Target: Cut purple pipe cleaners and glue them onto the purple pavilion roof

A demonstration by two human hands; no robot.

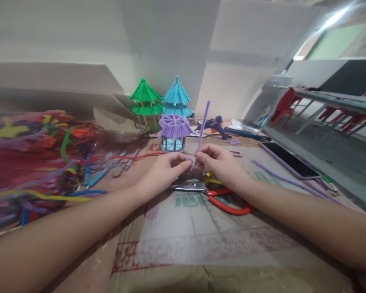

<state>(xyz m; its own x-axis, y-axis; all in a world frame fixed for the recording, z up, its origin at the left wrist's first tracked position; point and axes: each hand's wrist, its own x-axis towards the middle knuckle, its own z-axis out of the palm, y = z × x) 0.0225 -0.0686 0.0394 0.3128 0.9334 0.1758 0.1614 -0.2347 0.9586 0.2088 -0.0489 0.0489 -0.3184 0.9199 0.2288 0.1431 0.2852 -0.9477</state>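
Note:
Between the fingers of my right hand (215, 160) is a purple pipe cleaner (203, 124), its long end pointing up. My left hand (173, 166) is pinched beside it, thumb against fingertips, at a small purple end. The two hands nearly meet above red-handled scissors (232, 205). Just behind them stands a small pavilion with a purple roof (176, 128) and a pale blue base. A green two-tiered pavilion (144, 99) and a blue one (177, 95) are farther back.
Colourful pipe cleaners (33, 195) are heaped at the left, near pens (100, 175) and a bowl (118, 132). A glue gun (216, 125) lies behind. At the right are a phone (289, 160), loose purple pipe cleaners (286, 178) and a clear bottle (265, 106).

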